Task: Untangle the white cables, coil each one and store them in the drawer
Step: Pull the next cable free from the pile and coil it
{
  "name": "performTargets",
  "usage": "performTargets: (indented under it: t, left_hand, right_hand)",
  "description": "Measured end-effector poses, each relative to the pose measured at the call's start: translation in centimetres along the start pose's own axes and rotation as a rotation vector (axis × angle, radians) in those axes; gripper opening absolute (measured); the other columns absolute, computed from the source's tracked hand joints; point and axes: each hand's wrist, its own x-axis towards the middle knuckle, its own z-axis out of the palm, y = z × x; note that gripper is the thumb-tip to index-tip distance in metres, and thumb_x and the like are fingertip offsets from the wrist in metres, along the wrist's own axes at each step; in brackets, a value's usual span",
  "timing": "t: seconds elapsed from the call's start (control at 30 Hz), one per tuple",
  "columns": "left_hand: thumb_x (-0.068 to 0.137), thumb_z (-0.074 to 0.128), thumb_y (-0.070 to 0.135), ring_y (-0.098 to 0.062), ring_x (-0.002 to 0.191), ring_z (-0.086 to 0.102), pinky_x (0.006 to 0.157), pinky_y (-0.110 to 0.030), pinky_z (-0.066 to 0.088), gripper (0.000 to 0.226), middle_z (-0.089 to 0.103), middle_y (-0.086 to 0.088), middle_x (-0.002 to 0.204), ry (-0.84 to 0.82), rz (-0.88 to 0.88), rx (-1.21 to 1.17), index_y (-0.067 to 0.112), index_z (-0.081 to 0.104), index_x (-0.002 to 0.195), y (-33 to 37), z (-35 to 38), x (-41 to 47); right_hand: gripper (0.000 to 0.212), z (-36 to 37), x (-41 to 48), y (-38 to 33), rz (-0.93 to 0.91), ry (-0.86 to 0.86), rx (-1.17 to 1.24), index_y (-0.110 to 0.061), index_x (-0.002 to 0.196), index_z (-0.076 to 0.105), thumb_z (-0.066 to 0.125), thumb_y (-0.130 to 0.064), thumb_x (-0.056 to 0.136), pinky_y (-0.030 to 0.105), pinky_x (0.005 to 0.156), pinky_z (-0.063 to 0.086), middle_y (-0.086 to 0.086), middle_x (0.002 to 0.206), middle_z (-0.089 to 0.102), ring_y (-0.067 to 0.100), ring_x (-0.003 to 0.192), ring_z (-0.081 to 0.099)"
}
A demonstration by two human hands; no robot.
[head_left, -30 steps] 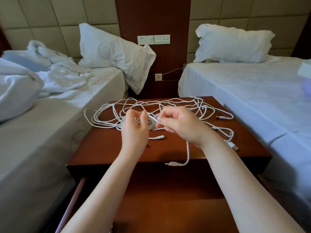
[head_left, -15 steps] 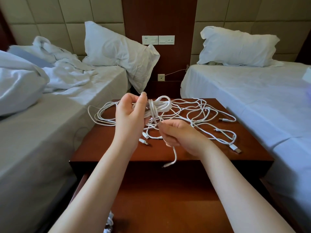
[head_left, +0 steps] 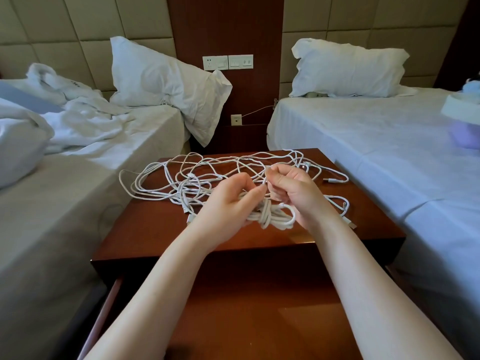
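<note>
One coiled bundle [head_left: 271, 218] of white cable, nearly wrapped, we see gripped in the left hand [head_left: 228, 203] just above the counter [head_left: 150, 229]; the right hand [head_left: 293, 193] pinches its free strand. Behind lies the tangle [head_left: 197, 178], unsorted. We judge most coiling, and the drawer [head_left: 259, 302], yet to come.

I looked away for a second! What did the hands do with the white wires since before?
The left hand brought its coiled bundle down toward the nightstand. The right hand rose and pinches a strand above it. The loose tangle stayed spread out.
</note>
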Motion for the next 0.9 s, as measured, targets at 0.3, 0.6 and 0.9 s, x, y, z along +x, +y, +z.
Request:
performTargets:
  t: [0.3, 0.6, 0.9]
  left_hand:
    - [0.097, 0.05, 0.025, -0.011, 0.054, 0.037, 0.05, -0.021, 0.03, 0.028, 0.044, 0.001, 0.061, 0.157, -0.04, 0.278, 0.013, 0.043, 0.073, -1.6, 0.7, 0.7]
    - [0.098, 0.048, 0.027, -0.015, 0.066, 0.045, 0.057, -0.029, 0.035, 0.029, 0.047, 0.002, 0.068, 0.563, -0.215, 0.083, 0.016, 0.043, 0.071, -3.0, -1.2, 1.5]
    - [0.096, 0.051, 0.03, -0.027, 0.067, 0.053, 0.059, -0.04, 0.047, 0.031, 0.05, -0.011, 0.071, 0.722, -0.084, -0.228, 0.016, 0.042, 0.07, -2.5, -3.7, 1.5]
  right_hand:
    - [0.04, 0.7, -0.2, -1.8, -0.037, 0.065, -0.054, -0.015, 0.058, 0.047, 0.051, -0.019, 0.098, 0.015, 0.051, 0.031, 0.005, 0.053, 0.028, 0.012, 0.049, 0.025]
    - [0.023, 3.8, -1.2, -4.4, -0.13, -0.188, -0.559, -0.008, 0.074, 0.068, 0.056, -0.011, 0.093, 0.019, 0.056, 0.039, -0.011, 0.045, 0.048, 0.002, 0.047, 0.043]
    - [0.029, 5.7, -0.9, -2.9, -0.091, -0.263, -0.754, -0.041, 0.066, 0.064, 0.064, -0.029, 0.093, 0.031, 0.069, 0.054, -0.004, 0.065, 0.069, 0.011, 0.052, 0.062]
